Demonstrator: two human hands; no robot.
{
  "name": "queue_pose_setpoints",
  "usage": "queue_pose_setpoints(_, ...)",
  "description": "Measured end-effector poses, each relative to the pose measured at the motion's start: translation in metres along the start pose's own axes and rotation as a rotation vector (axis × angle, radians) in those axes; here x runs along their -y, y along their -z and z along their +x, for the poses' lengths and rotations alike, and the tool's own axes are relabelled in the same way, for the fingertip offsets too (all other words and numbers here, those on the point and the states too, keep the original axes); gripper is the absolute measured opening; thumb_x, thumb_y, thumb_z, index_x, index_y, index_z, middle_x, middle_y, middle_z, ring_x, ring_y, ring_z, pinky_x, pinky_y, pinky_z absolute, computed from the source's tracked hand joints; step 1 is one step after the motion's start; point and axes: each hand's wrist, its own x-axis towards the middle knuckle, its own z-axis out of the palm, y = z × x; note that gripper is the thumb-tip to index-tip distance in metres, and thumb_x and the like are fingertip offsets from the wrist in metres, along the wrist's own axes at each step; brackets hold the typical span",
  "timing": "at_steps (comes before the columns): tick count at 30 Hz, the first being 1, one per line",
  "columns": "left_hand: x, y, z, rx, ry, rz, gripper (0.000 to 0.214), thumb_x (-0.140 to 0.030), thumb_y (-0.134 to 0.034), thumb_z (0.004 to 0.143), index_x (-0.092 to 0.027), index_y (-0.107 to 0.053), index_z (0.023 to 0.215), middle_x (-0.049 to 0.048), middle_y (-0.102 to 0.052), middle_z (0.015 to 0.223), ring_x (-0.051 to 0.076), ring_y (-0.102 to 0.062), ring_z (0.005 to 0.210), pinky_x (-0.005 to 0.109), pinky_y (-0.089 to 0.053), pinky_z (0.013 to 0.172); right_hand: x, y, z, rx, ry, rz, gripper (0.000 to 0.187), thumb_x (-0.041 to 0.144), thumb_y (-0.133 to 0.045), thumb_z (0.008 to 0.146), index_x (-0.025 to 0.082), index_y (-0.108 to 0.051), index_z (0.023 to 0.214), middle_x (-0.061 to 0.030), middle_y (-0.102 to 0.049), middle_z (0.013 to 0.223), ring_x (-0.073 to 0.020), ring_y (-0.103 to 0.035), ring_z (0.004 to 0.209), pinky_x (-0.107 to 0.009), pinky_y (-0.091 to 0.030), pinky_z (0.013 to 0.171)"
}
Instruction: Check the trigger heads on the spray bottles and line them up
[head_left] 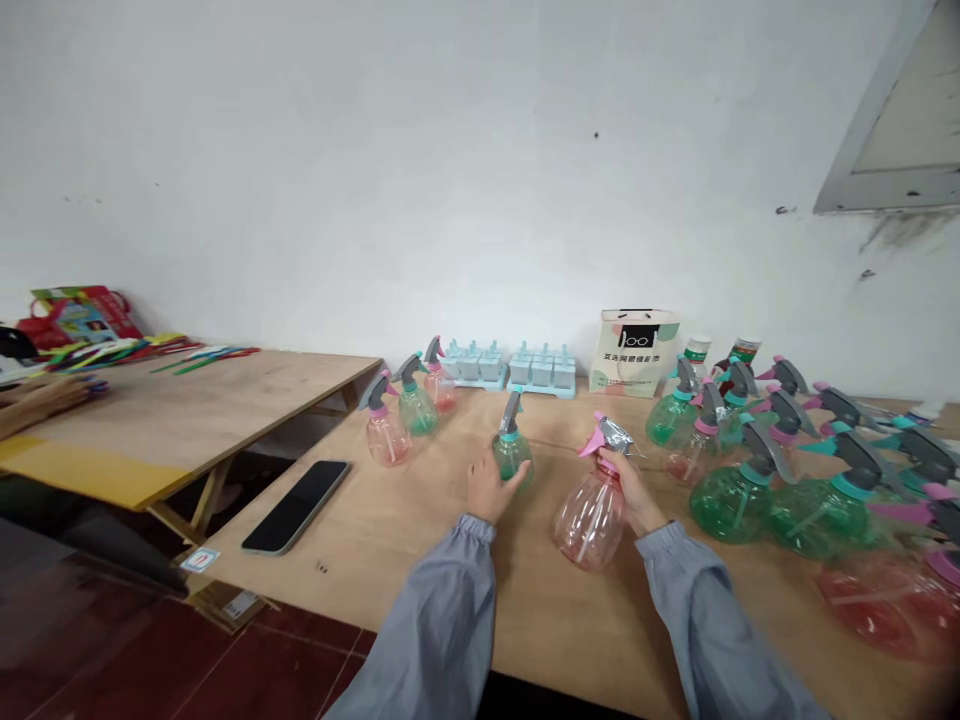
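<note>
My left hand (495,484) is wrapped around the lower body of a green spray bottle (511,452) with a grey and teal head, near the middle of the table. In my right hand (631,490) is a clear pink spray bottle (589,520), gripped at the neck below its pink and grey trigger head. That bottle tilts a little, and whether its base touches the table I cannot tell. Left of my hands stand another pink spray bottle (387,436), a green spray bottle (417,408) and a further pink spray bottle (441,388).
Several green and pink spray bottles (731,505) crowd the right side. Along the wall are light-blue popsicle moulds (541,372), a paper bag (631,360) and two capped bottles. A phone (297,507) lies at the left edge. Beyond a gap stands another wooden table (300,385).
</note>
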Motion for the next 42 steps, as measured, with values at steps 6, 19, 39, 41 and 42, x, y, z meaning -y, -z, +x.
queue_pose_setpoints(6, 0.005, -0.003, 0.001, -0.022, -0.041, -0.026, 0.071, -0.048, -0.066, 0.081, -0.017, -0.039, 0.140, 0.0173, -0.060, 0.133, 0.033, -0.060, 0.123, 0.048, -0.047, 0.102, 0.002, -0.004, -0.006, 0.209, -0.049, -0.021, 0.039, 0.043, -0.076, 0.062, 0.024, -0.071, 0.095, -0.0042, -0.077, 0.088, -0.0232, -0.072, 0.082, -0.029, -0.055, 0.064)
queue_pose_setpoints(19, 0.003, -0.003, 0.000, -0.033, -0.065, -0.092, 0.070, -0.046, -0.069, 0.079, -0.016, -0.042, 0.138, 0.0177, -0.060, 0.130, 0.035, -0.059, 0.121, 0.051, -0.048, 0.101, 0.005, -0.017, -0.010, 0.178, -0.017, -0.034, 0.048, 0.047, -0.074, 0.060, 0.024, -0.070, 0.102, -0.0048, -0.076, 0.090, -0.0248, -0.070, 0.087, -0.030, -0.053, 0.063)
queue_pose_setpoints(39, 0.003, 0.001, 0.000, 0.056, -0.001, -0.076, 0.075, -0.048, -0.067, 0.080, -0.016, -0.039, 0.141, 0.0181, -0.059, 0.133, 0.035, -0.056, 0.126, 0.052, -0.044, 0.103, -0.002, -0.017, -0.007, 0.049, 0.047, 0.052, 0.049, 0.043, -0.082, 0.055, 0.027, -0.070, 0.100, 0.0016, -0.072, 0.074, -0.0168, -0.065, 0.070, -0.024, -0.051, 0.056)
queue_pose_setpoints(41, 0.003, 0.001, 0.000, 0.053, -0.002, -0.080, 0.075, -0.048, -0.068, 0.080, -0.016, -0.039, 0.141, 0.0177, -0.058, 0.134, 0.035, -0.056, 0.126, 0.052, -0.044, 0.103, -0.003, -0.016, -0.006, 0.055, 0.040, 0.040, 0.048, 0.043, -0.083, 0.056, 0.027, -0.070, 0.100, 0.0017, -0.072, 0.075, -0.0169, -0.065, 0.073, -0.024, -0.052, 0.059)
queue_pose_setpoints(42, 0.003, 0.000, 0.000, 0.050, -0.007, -0.085, 0.074, -0.048, -0.068, 0.080, -0.017, -0.039, 0.141, 0.0175, -0.058, 0.134, 0.035, -0.056, 0.126, 0.052, -0.044, 0.104, -0.003, -0.016, -0.007, 0.047, 0.040, 0.031, 0.046, 0.042, -0.083, 0.057, 0.027, -0.070, 0.099, 0.0015, -0.072, 0.076, -0.0170, -0.065, 0.073, -0.024, -0.052, 0.060)
